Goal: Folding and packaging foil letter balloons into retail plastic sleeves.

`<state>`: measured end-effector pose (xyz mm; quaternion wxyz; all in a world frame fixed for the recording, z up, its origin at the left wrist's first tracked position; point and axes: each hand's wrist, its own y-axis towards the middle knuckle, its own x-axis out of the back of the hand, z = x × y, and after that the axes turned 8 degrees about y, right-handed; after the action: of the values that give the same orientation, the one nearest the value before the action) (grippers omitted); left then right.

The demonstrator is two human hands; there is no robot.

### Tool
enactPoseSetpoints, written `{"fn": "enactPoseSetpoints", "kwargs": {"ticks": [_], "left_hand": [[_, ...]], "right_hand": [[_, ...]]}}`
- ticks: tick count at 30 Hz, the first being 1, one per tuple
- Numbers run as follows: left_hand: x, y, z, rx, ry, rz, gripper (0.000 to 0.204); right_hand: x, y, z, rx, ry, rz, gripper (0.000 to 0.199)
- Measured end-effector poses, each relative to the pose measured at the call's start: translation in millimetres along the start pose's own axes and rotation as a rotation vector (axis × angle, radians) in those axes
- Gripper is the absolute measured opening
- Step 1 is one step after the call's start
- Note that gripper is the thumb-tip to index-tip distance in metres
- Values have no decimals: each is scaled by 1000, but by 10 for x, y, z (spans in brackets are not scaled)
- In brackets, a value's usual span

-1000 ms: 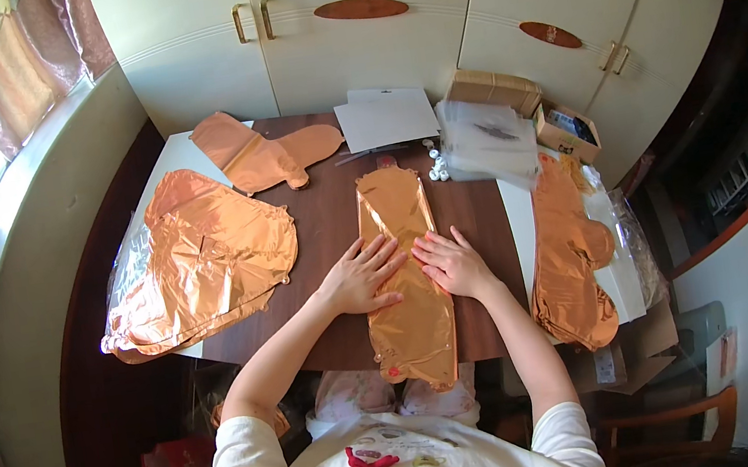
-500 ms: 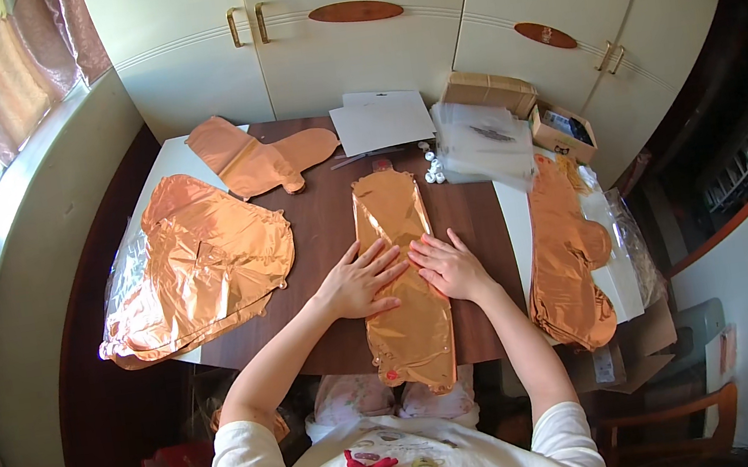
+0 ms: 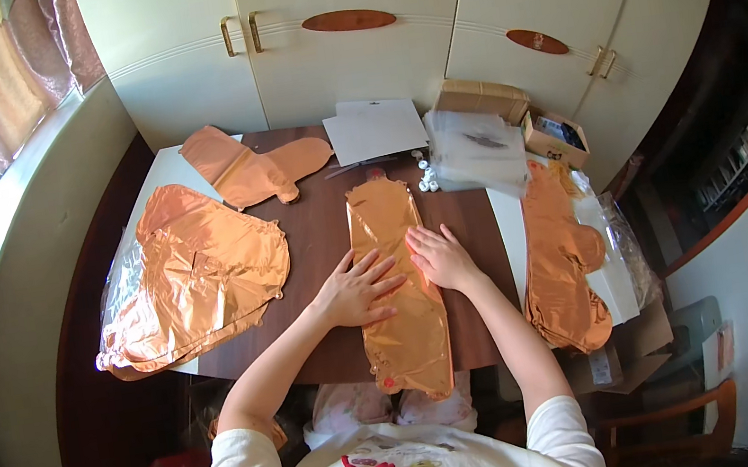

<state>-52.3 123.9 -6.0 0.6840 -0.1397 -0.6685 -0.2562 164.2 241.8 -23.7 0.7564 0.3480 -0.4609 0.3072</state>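
A flat orange-copper foil balloon, folded into a long strip, lies before me on the brown table, its near end reaching the front edge. My left hand rests palm down across its left side, fingers spread. Opposite it, a little farther up, my right hand lies flat along the strip's right edge with fingers stretched out. Neither hand grips anything. A red spot marks the strip's near left corner.
At left lies a pile of larger foil balloons, with another folded one behind. More foil lies at right. White cards, clear plastic bags, small white rolls and a small open box line the back.
My right hand has slid a little farther up the strip's right edge, and the gap between the hands is wider. My left hand stays about where it was. The view has shifted slightly.
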Motion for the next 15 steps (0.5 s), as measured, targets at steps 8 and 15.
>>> {"fn": "enactPoseSetpoints", "kwargs": {"ticks": [8, 15], "left_hand": [[2, 24, 0, 3, 6, 13, 64], [29, 0, -6, 5, 11, 24, 64]], "right_hand": [[-71, 447, -288, -143, -39, -11, 46], [-83, 668, -442, -148, -65, -65, 47]]}}
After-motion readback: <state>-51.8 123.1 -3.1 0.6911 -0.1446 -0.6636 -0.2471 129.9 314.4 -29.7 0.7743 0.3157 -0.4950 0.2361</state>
